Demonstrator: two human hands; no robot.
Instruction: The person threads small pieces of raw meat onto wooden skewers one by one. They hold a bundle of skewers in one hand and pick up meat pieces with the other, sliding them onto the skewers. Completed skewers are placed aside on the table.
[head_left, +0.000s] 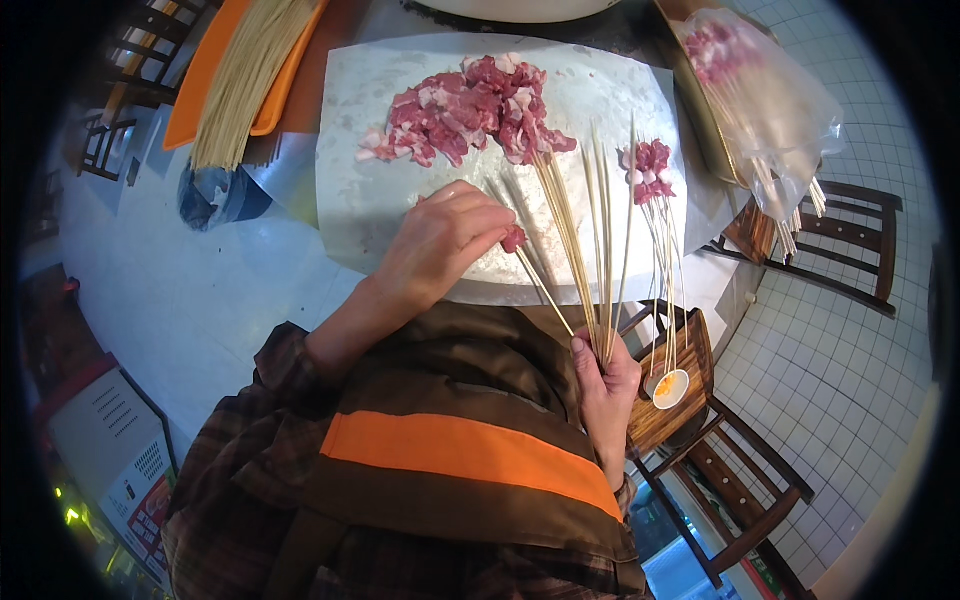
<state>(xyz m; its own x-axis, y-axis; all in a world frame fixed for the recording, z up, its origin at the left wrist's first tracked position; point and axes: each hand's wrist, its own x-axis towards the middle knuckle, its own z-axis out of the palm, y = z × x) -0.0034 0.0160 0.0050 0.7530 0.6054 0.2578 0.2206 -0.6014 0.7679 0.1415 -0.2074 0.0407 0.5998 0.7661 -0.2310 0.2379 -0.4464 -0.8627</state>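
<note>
My left hand (450, 240) pinches near a small piece of raw meat (514, 239) at the upper end of a thin wooden skewer. A bundle of skewers (564, 232) is gripped low down in my right hand (609, 379), its sticks fanning upward. Some of their tips reach the edge of a pile of raw meat pieces (465, 109) on a pale board (600, 82). To the right, several skewers threaded with meat (651, 171) lie side by side, their bare ends over the board's near edge. My left fingertips partly hide the meat piece.
An orange tray (196, 90) with many bare skewers (251, 75) stands at upper left. A clear plastic bag (795, 112) of meat skewers lies at upper right. At lower right are a wooden stool (686, 337), a small white cup (670, 389) and wooden chairs (757, 517).
</note>
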